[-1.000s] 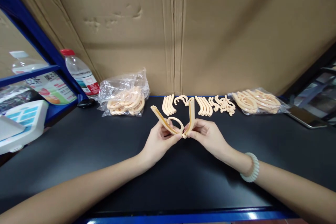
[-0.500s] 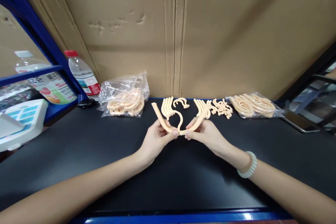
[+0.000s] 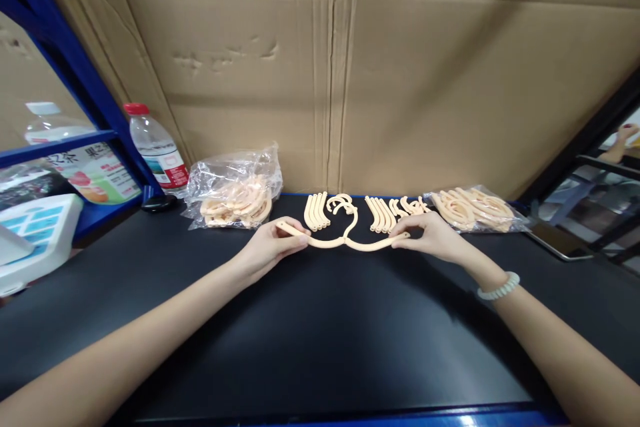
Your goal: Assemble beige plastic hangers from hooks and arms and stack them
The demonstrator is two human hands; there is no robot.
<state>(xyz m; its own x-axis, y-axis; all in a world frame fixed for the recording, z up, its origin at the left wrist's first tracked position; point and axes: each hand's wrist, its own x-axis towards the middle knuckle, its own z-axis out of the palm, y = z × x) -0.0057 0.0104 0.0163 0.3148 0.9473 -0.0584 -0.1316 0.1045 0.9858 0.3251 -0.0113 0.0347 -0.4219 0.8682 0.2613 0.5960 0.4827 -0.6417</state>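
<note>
Hanger (image 3: 344, 240) spread between both hands' grip

A wide stretch of bare black tabletop (image 3: 320, 333) lies open in front, between the two forearms and toward the near edge. Along the back, close to the cardboard wall (image 3: 350, 93), a row of obstacles stands: a clear bag of beige parts (image 3: 235, 197) at left, loose curved pieces (image 3: 375, 212) in the middle, a second bag (image 3: 473, 208) at right. A water bottle (image 3: 155, 150) and blue shelf frame (image 3: 75, 80) close the left side. The left hand (image 3: 267, 247) and right hand (image 3: 433, 237) hold an assembled hanger (image 3: 345, 237) spread just before the loose pieces.
</note>
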